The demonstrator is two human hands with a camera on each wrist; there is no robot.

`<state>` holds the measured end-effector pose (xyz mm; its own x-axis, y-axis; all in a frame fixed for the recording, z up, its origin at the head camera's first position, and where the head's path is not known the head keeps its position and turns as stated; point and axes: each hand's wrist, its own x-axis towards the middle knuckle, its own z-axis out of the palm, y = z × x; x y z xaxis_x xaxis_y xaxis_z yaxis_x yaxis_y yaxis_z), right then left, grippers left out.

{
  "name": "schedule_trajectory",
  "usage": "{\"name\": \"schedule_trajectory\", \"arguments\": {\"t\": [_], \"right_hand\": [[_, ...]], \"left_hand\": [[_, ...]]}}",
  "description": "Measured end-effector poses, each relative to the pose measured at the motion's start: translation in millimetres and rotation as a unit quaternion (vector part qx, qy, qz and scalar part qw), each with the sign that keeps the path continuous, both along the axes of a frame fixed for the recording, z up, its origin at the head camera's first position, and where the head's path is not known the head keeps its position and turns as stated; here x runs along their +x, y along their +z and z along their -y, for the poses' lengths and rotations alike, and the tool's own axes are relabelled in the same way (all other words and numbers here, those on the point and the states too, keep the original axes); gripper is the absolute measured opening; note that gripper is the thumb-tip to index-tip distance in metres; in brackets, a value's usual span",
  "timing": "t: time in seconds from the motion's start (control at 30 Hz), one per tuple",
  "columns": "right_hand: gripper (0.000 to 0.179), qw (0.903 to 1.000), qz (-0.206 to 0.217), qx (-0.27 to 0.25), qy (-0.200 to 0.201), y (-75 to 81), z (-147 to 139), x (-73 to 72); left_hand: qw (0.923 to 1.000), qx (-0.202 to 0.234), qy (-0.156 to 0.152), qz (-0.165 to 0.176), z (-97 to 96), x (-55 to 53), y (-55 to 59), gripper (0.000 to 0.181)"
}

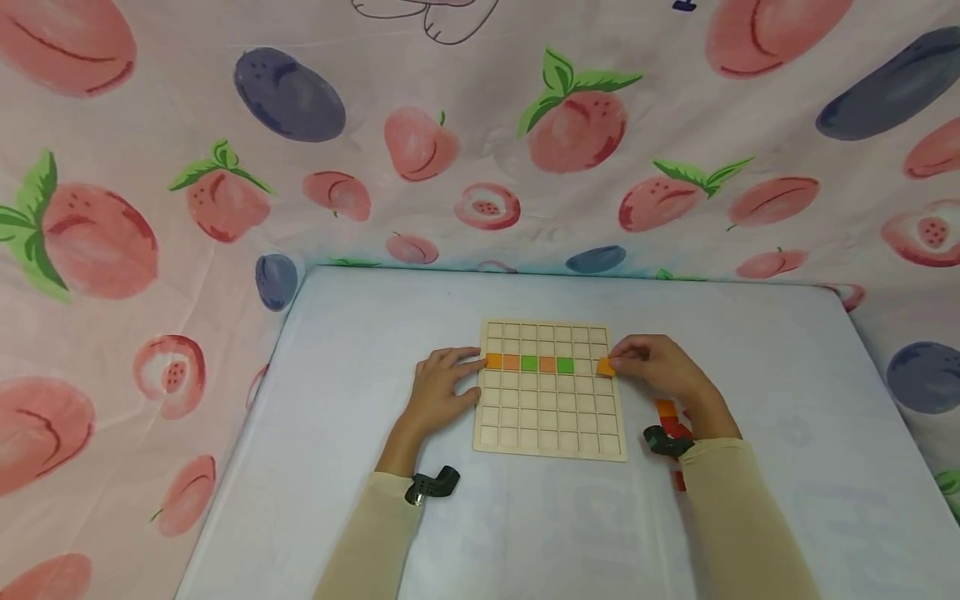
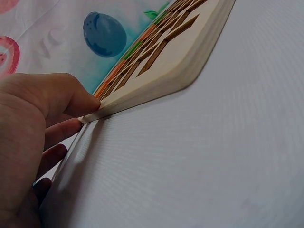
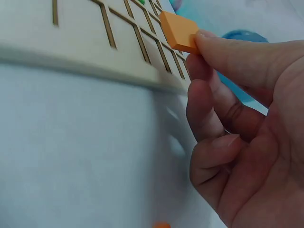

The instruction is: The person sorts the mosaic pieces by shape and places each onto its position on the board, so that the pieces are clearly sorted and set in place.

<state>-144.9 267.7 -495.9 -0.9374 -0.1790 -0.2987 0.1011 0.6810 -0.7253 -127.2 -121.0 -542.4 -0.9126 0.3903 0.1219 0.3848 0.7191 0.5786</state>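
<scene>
Right hand (image 1: 663, 367) pinches an orange tile (image 3: 178, 33); faint cloth lettering (image 2: 51, 41) is unreadable.

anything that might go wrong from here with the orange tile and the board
The right hand pinches the orange tile near one end, so it might slip or land askew across a grid line of the board. In the head view, loose tiles lie partly behind the right wrist, which could brush them. A bump might shift the board if the left hand steadies it only lightly.
</scene>
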Motion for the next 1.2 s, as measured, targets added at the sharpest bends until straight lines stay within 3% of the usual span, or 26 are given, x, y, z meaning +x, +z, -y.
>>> {"name": "schedule_trajectory", "arguments": {"t": [0.27,0.43,0.57,1.2], "right_hand": [[0.027,0.9968,-0.004,-0.076,-0.023,-3.8,19.5,-1.1],[0.034,0.9899,0.032,-0.114,-0.078,-15.1,24.9,-3.2],[0.033,0.9875,0.044,-0.112,-0.102,-20.7,26.7,-3.8],[0.036,0.9892,0.03,-0.117,-0.083,-21.1,26.2,-2.0]], "left_hand": [[1.0,-0.004,-0.002,0.005,0.2,-0.5,-0.3,0.049],[1.0,0.002,-0.002,-0.001,-0.2,-0.5,-0.2,0.048],[1.0,0.004,-0.005,-0.002,0.0,-0.4,0.1,0.048],[1.0,0.002,-0.003,0.0,0.6,-0.1,-0.9,0.048]]}}
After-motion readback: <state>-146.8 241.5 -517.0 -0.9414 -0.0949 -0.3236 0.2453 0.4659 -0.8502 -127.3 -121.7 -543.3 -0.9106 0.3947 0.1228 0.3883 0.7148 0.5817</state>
